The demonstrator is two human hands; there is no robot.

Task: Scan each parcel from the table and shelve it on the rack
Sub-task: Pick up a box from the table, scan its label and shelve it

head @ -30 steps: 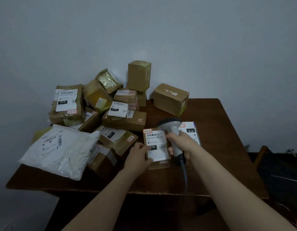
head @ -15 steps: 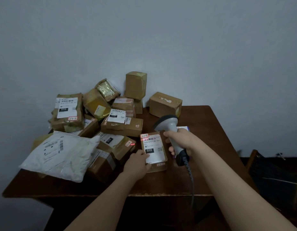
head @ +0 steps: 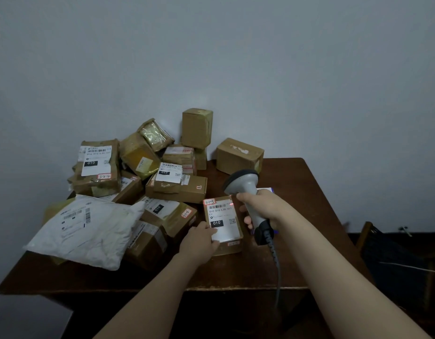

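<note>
- Head view: your table (head: 314,253) fills the lower half, dark wood set against a pale wall. No rack shows anywhere.
- The pile of parcels (head: 177,189) covers the far left of the table, cardboard boxes leaning on and over one another. With so many waiting there, I judge most of the task is ahead of you.
- A white mailer bag (head: 89,228) lies on the near-left side of that pile.
- The small parcel (head: 222,223), the one in hand, sits near the table's middle, just right of the pile, with its label facing up.
- The scanner (head: 245,183) hangs over the parcel's far right corner, head tipped down at the label and cord trailing off the near edge.
- Your right grip (head: 262,209) is wrapped fully round the scanner's handle.
- Your left grip (head: 199,243) is curled on the parcel's near-left corner with the thumb on the label, steadying it.
- A red scan light (head: 232,203) falls by the right end of the barcode. The scan looks under way, so shelving this parcel comes next.
</note>
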